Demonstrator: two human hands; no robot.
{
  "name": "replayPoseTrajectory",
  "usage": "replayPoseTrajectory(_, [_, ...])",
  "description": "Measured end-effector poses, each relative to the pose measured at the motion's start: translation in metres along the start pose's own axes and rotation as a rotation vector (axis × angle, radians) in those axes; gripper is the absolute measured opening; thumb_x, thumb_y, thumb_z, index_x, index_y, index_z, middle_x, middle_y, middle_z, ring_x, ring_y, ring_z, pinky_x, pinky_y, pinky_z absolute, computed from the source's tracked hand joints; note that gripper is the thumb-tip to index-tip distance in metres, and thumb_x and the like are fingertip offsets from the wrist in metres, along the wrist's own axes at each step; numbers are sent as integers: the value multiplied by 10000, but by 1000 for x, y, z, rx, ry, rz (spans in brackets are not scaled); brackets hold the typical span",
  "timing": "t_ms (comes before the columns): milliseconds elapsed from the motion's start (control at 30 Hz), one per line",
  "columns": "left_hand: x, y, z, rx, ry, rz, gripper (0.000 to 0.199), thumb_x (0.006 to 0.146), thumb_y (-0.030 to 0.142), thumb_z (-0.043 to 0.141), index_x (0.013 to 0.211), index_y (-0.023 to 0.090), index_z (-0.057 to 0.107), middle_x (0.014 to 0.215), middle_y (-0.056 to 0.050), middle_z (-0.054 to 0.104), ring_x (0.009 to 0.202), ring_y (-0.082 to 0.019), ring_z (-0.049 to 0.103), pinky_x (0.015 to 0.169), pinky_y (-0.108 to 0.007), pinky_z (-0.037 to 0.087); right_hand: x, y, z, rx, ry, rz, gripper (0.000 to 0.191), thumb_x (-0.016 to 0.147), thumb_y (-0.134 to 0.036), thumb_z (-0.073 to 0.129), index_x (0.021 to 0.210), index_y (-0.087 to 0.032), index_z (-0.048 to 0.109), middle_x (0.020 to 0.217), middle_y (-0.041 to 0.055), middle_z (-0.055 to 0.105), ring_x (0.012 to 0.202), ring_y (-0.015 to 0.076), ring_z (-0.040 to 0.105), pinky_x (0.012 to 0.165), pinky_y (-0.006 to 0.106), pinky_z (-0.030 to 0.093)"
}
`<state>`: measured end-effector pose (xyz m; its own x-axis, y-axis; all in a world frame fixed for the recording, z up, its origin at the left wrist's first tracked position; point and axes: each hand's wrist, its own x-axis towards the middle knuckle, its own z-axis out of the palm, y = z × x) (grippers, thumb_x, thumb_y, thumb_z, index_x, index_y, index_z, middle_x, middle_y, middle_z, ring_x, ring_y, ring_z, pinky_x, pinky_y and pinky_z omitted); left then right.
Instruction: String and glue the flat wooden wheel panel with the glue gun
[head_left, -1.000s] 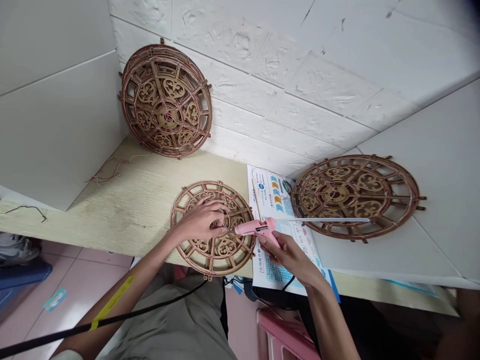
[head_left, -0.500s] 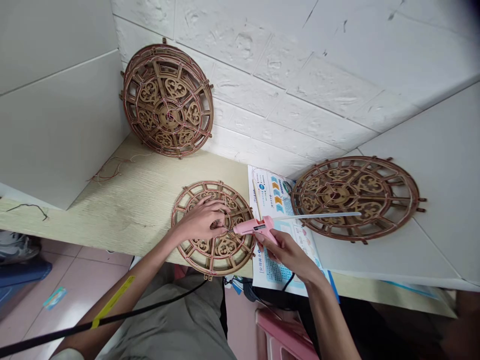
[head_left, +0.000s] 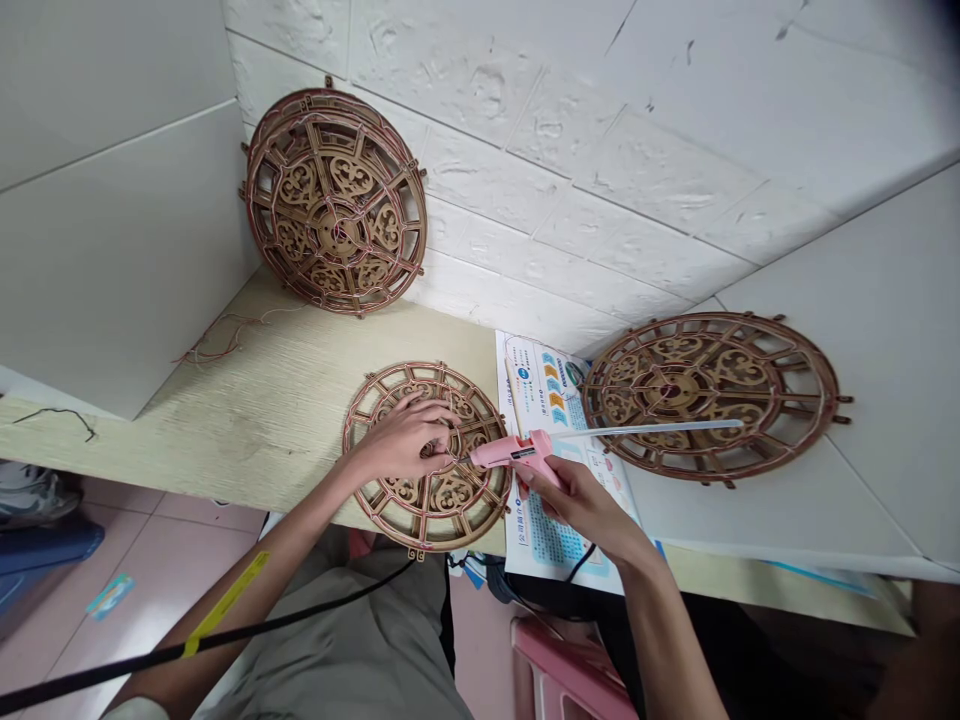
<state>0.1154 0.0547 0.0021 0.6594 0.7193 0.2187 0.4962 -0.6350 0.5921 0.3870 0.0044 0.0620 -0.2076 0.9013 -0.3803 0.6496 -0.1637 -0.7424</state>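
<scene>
Filling the upper half of the view, a white brick-textured wall panel (head_left: 570, 130) meets a smooth white panel (head_left: 112, 220) in a corner. A pale wood-grain board (head_left: 247, 430) runs along the foot of the wall, and a second white panel (head_left: 840, 420) lies to the right, with pink floor tiles (head_left: 172, 545) showing below the board's edge.

Three laser-cut wooden filigree wheels sit around this corner. The first wheel (head_left: 334, 200) stands tilted against the wall on the board, and the second wheel (head_left: 712, 395) lies flat, partly over the right white panel. The third wheel (head_left: 427, 510) lies flat near the board's front edge, its rim touching a printed leaflet (head_left: 562, 520).

The left hand (head_left: 401, 440) rests on the third wheel, its fingers (head_left: 420, 420) spread and slightly curled over the middle, holding nothing else. The right hand (head_left: 577, 505) sits above the leaflet, its fingers (head_left: 577, 490) wrapped tightly around the grip of a pink hot glue gun (head_left: 514, 452). The gun's nozzle points into the third wheel, just beside the left fingertips. A long translucent glue stick (head_left: 652, 428) runs from the back of the gun out over the second wheel. Thin reddish wires (head_left: 225, 340) lie loose on the board.
</scene>
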Motion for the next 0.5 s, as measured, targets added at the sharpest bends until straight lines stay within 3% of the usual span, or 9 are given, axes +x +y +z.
replayPoseTrajectory(367, [0,-1,0,2,3,-4,140,905,301,641,801,209,622,1365,2,630,1387,-247,479,1232,-531,227,1,-4,2,-9,9,-13,641,804,-820,556,649,-229,362,597,-67,227,538,86,240,460,249,190])
replayPoseTrajectory(500, [-1,-1,0,-6,13,12,147,908,306,641,800,210,620,1358,-10,634,1367,-242,501,1248,-520,203,2,-3,0,-10,6,-41,621,821,-795,565,651,-219,408,599,-66,213,533,88,236,458,250,185])
